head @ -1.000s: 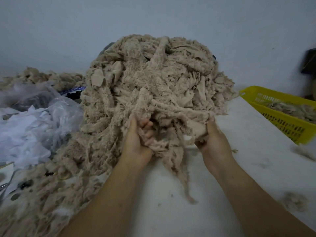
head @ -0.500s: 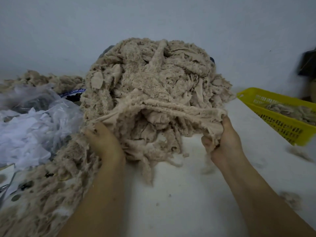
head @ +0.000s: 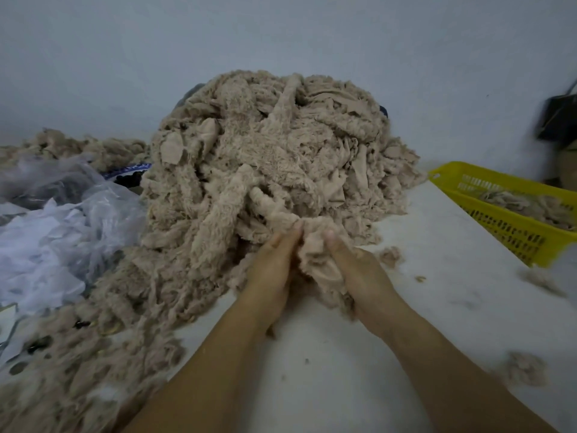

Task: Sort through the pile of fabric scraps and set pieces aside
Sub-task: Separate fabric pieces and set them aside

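A tall pile of beige fleece scraps (head: 274,145) stands on the white table (head: 343,370) against the wall. At its front foot my left hand (head: 271,276) and my right hand (head: 362,276) sit close together, both gripping one bunched beige scrap (head: 315,248) between them. Thumbs press on top of the bunch; the other fingers are hidden under it. The scrap still runs up into the pile.
A yellow plastic basket (head: 512,232) holding a few scraps sits at the right. Clear plastic bags with white fabric (head: 46,239) lie at the left. More beige scraps (head: 78,370) spread over the near left. Small fluff tufts (head: 524,370) dot the table at right.
My hands, spread wide half a second ago stretching a broad piece, have come together and lowered to the table, bunching the scrap between them.
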The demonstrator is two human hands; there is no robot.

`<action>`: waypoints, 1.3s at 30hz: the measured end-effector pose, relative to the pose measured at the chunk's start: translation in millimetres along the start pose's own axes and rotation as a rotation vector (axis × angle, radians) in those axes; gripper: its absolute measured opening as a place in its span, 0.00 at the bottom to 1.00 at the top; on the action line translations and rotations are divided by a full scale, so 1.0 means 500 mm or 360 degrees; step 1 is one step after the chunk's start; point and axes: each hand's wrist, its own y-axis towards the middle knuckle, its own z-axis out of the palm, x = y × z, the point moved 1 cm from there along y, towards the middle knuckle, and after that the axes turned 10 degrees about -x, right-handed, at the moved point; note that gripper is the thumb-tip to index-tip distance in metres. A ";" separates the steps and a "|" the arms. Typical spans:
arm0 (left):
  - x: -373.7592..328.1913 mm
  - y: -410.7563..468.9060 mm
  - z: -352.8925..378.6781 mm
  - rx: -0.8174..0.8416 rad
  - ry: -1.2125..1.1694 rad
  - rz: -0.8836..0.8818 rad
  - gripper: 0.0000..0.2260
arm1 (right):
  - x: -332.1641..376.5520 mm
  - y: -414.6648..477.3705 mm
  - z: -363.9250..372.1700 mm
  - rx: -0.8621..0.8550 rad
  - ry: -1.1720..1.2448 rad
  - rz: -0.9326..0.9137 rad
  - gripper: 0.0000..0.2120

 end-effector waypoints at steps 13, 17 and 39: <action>-0.037 0.025 -0.043 -0.0189 -0.1228 -0.0359 0.22 | 0.010 0.029 -0.030 -0.0531 0.0168 0.0103 0.24; -0.033 0.030 -0.053 -0.0229 -0.1392 -0.0406 0.25 | 0.003 0.041 -0.053 -0.0777 0.0206 0.0120 0.26; -0.026 0.012 -0.033 -0.0103 -0.0313 -0.0057 0.21 | -0.024 0.026 0.002 -0.0121 -0.0703 -0.0537 0.21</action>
